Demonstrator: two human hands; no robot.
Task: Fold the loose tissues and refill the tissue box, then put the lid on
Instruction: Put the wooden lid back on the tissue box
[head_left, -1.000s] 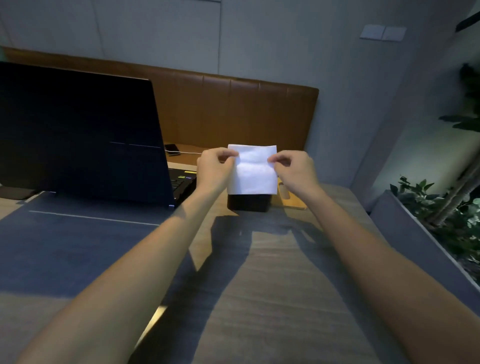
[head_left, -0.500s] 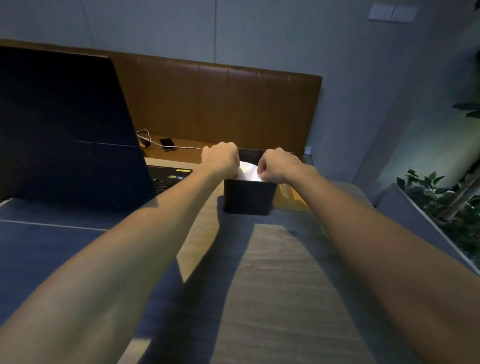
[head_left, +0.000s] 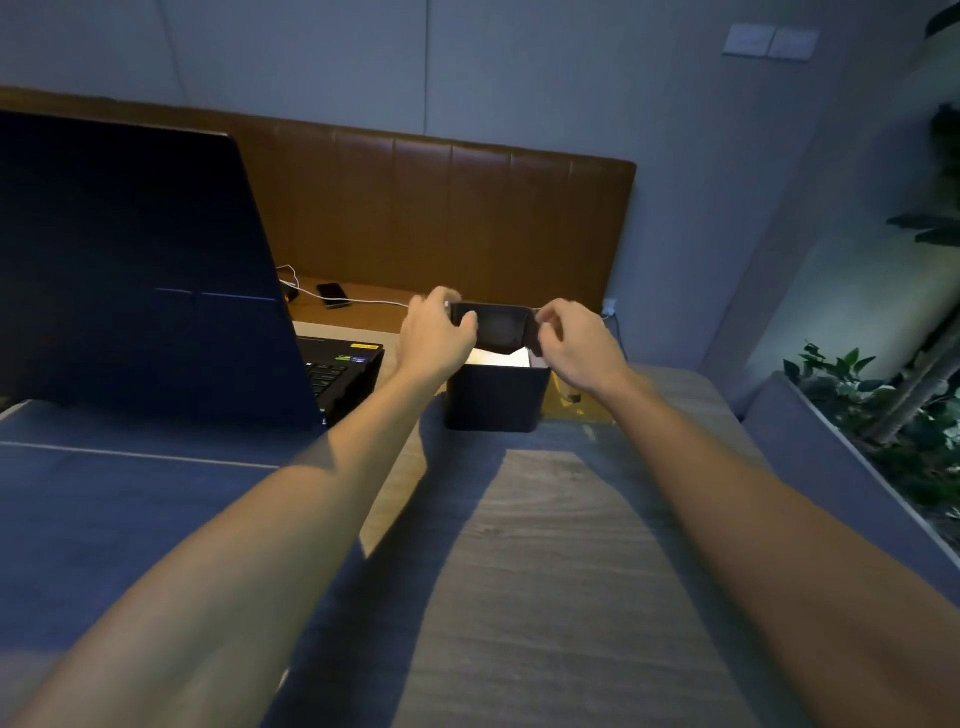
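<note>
Holding a dark lid (head_left: 493, 328) by its two ends, the person's left hand (head_left: 434, 338) and right hand (head_left: 579, 351) each have a closed grip on it, just above the open black tissue box (head_left: 496, 400) on the desk (head_left: 545, 519). White folded tissues (head_left: 501, 358) lie inside, one corner rising near the rim. If the lid is lowered unevenly, it could trap that corner, seat crooked, or push the box toward the laptop (head_left: 130, 260).
</note>
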